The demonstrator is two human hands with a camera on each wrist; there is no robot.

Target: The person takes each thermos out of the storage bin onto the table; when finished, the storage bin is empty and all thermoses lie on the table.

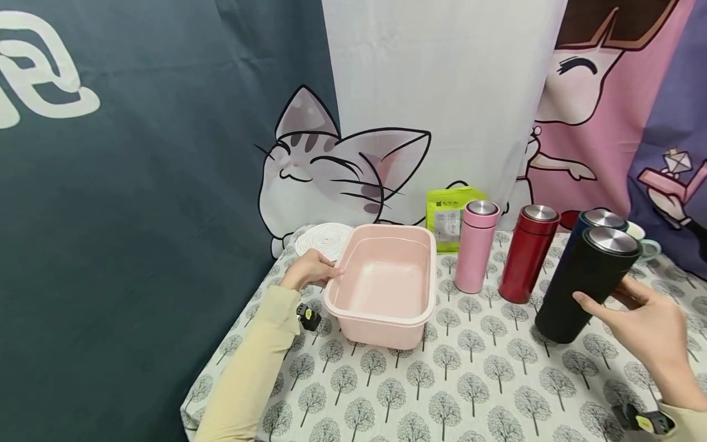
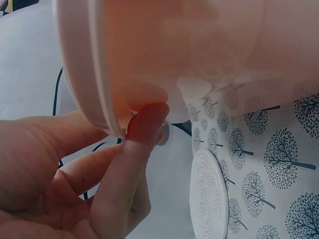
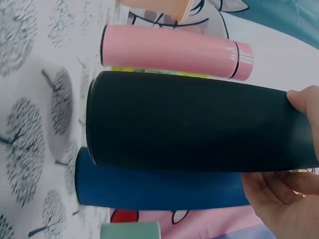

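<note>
On the left, my left hand (image 1: 313, 270) pinches the rim of a pale pink plastic basin (image 1: 407, 319), thumb on top and fingers beneath. In the left wrist view, those fingers press against the outside of the basin wall (image 2: 144, 55). My right hand (image 1: 652, 322) grips a black thermos bottle (image 1: 582, 282) with a steel-topped lid, its base at or just above the cloth; I cannot tell which. In the right wrist view, a blue thermos bottle (image 3: 164, 191) stands close beside the black one. A red thermos (image 1: 527, 258) and a pink thermos (image 1: 475, 252) stand upright between basin and right hand.
Behind the basin's left corner lies a round white woven mat (image 1: 320, 238). A green packet (image 1: 442, 239) stands behind the pink thermos. A pale green cup (image 1: 650, 250) sits behind the right hand. The tree-print cloth (image 1: 442, 393) covers the table, with printed curtains (image 1: 431, 73) behind.
</note>
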